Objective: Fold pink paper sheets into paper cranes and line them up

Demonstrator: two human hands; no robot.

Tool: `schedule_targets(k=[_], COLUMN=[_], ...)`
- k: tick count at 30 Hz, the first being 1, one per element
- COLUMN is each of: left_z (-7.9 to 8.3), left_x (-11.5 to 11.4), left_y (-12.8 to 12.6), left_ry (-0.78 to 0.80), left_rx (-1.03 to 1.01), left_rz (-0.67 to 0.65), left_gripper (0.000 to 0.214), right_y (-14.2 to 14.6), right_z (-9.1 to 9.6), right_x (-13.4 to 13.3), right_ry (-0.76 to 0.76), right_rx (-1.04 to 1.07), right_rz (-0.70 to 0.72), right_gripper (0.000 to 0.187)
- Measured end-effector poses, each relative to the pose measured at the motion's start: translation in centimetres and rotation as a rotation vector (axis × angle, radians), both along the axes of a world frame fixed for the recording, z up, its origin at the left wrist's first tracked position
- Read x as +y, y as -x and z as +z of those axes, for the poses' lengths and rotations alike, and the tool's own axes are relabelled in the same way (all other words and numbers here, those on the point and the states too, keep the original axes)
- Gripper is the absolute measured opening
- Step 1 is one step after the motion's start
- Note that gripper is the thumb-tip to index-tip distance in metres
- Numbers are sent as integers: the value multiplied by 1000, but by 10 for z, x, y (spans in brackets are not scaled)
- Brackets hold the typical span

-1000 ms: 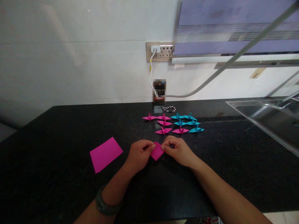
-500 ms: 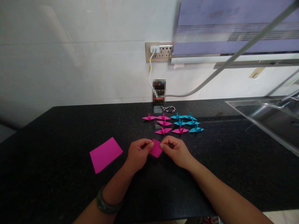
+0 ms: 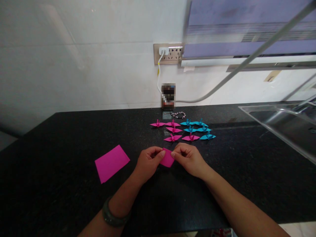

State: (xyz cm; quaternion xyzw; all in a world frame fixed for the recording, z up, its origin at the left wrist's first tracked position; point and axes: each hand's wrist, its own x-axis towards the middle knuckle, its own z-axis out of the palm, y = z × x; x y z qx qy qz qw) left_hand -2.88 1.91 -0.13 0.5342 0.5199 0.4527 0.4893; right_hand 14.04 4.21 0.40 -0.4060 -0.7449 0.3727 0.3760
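Observation:
A small folded pink paper (image 3: 167, 158) is pinched between both my hands over the black countertop (image 3: 61, 138). My left hand (image 3: 148, 163) grips its left corner with thumb and fingers closed. My right hand (image 3: 189, 159) pinches its right corner. A flat pink paper sheet (image 3: 111, 163) lies to the left of my left hand. Beyond my hands sit several pink paper cranes (image 3: 172, 130) and several blue paper cranes (image 3: 198, 129) in rows.
A phone (image 3: 169, 96) leans on the wall, wired to a wall socket (image 3: 168, 53). A beaded bracelet (image 3: 178, 115) lies by it. A steel sink (image 3: 283, 126) is at the right. A grey bangle (image 3: 111, 215) is on my left wrist.
The folded pink paper has shifted slightly between my fingers; both hands stay close together in the same spot.

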Motion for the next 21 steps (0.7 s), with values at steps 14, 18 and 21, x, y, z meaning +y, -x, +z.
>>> schedule_targets(k=[14, 18, 21], left_z=[-3, -5, -7], left_x=[-2, 2, 3], left_y=[0, 6, 7], left_ry=[-121, -116, -110], left_rx=[170, 182, 179], left_rz=[86, 210, 239], left_gripper=[24, 26, 27], right_y=[9, 4, 3], right_z=[-4, -10, -11], right_x=[-3, 4, 5], right_ry=[14, 126, 254], right_rx=[-6, 85, 184], right_rz=[-25, -98, -115], right_gripper=[22, 21, 23])
